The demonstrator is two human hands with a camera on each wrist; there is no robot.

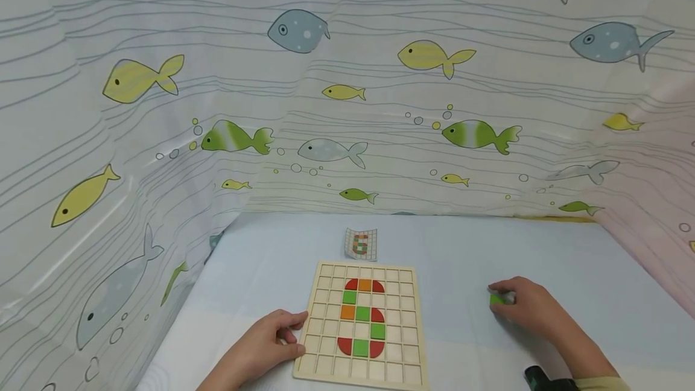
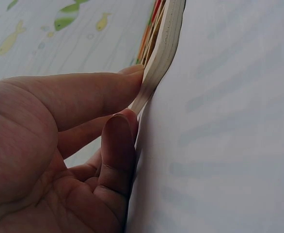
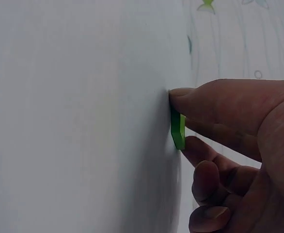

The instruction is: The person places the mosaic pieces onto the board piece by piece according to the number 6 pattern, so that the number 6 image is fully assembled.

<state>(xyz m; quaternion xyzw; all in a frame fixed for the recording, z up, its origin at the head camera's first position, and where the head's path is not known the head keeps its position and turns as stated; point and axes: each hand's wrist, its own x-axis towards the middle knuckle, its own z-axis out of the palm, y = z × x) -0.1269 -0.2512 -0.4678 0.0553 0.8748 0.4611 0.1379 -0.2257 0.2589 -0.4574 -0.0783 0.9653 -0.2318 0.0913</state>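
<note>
A wooden grid board (image 1: 333, 365) lies flat on the table. In its cells are red quarter-round tiles (image 1: 376, 349), orange square tiles (image 1: 347, 312) and green square tiles (image 1: 361, 348), laid out in an S-like figure. My left hand (image 1: 262, 343) touches the board's left edge with its thumb and fingertips; up close, the left wrist view shows the fingers (image 2: 108, 97) against the rim. Well to the right of the board, my right hand (image 1: 529, 306) pinches a green tile (image 3: 177, 128) between thumb and finger, low at the tabletop. The fingers partly hide this tile.
Behind the board lies a small pattern card (image 1: 361, 244) printed with a similar coloured figure. A light-blue cloth (image 1: 456, 258) covers the table. Fish-printed sheeting (image 1: 380, 107) rises at the back and sides. A dark wrist strap (image 1: 537, 377) shows by the right sleeve.
</note>
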